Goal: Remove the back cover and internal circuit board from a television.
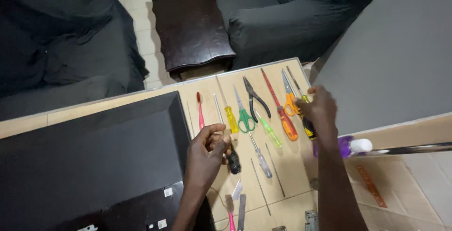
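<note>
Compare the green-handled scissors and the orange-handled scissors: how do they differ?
The green-handled scissors lie untouched in the middle of the row; the orange-handled scissors lie further right, under the right hand. Green handles face the left hand; orange ones are partly hidden. Both point away, blades closed.

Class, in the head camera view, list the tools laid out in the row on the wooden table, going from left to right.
Pink-handled tool → yellow-handled screwdriver → green-handled scissors → black-handled pliers → orange-handled screwdriver → orange-handled scissors.

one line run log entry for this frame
left hand: grips black-handled screwdriver | right hand: on yellow-black screwdriver | tools in row on wooden table | dark panel at left
</note>
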